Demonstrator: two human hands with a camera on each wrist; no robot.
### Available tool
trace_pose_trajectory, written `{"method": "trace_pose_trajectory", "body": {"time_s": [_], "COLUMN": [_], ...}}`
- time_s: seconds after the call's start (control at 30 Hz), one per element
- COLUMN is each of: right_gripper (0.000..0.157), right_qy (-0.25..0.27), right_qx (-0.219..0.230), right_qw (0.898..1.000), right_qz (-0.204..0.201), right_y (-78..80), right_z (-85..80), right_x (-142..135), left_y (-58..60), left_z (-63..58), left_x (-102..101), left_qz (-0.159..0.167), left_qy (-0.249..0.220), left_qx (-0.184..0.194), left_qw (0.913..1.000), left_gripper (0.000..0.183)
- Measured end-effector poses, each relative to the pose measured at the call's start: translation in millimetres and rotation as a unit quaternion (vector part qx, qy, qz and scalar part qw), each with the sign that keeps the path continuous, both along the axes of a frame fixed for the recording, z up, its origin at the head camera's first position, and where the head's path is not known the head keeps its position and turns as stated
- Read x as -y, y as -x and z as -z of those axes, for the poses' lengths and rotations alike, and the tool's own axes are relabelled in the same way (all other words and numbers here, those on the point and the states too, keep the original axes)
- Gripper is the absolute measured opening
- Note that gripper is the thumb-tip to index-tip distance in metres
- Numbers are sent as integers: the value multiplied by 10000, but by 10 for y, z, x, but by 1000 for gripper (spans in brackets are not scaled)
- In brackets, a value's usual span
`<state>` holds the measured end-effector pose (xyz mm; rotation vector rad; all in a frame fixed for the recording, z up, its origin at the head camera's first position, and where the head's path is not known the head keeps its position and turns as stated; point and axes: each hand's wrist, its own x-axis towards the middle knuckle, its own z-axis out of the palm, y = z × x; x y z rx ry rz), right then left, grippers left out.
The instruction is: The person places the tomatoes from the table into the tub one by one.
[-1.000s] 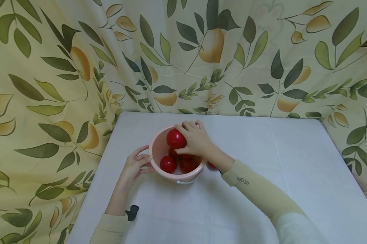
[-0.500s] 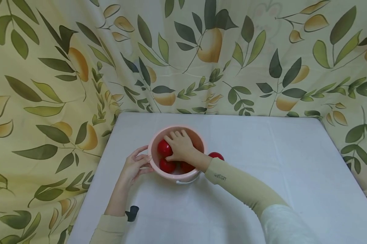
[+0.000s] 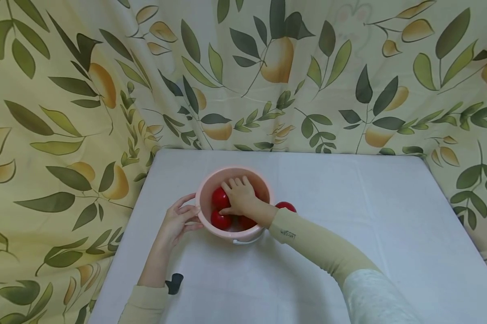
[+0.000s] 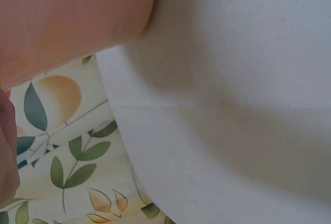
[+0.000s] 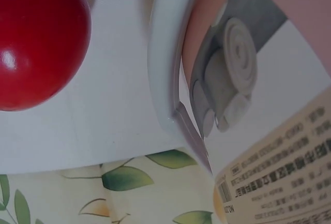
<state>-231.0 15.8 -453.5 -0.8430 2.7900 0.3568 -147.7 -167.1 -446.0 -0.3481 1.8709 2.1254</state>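
Observation:
A pink bucket [image 3: 205,218] stands upright on the table, with several glossy red balls [image 3: 221,219] inside. My left hand [image 3: 178,221] holds the bucket's left side, fingers and thumb curved along its outer wall near the rim. In the left wrist view only a sliver of that hand [image 4: 7,151] shows beside the bucket [image 4: 72,22]. Inside the bucket, my right hand [image 3: 243,199] has its thumb and fingers about a red ball [image 3: 220,199] at the left; its palm hides part of the others. One more red ball [image 5: 41,43] lies outside, right of the bucket, partly behind my sleeve.
The bucket's white handle [image 3: 246,242] hangs down at its front. A printed label [image 5: 279,167] covers part of the bucket wall. A white cloth covers the table [image 3: 349,202]. Behind and to the left hangs a leaf-and-fruit patterned curtain [image 3: 243,90].
My right hand has brought a red ball from above the bucket's back down into its left part. It has since shifted slightly right. My left hand has stayed on the bucket.

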Motion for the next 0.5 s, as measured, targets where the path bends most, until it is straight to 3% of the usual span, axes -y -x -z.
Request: {"method": "trace_pose_trajectory", "body": {"time_s": [0.17, 0.3, 0.5], "right_gripper": [85, 81, 73], "right_qy": [100, 823, 2410], "right_qx": [-14, -169, -477], "right_qw": [9999, 9964, 9694], "right_qz": [-93, -88, 13], "right_y": [-11, -29, -98], "right_z": [-28, -103, -222], "right_x": [-14, -75, -292], "left_y": [0, 0, 4], "left_z": [5, 6, 8], "left_x": [3, 6, 8], "left_qz": [7, 1, -10], "left_qy": [11, 27, -10], "left_qx": [-2, 16, 4], "left_qw": [10000, 10000, 10000], "left_gripper": [51, 50, 51]}}
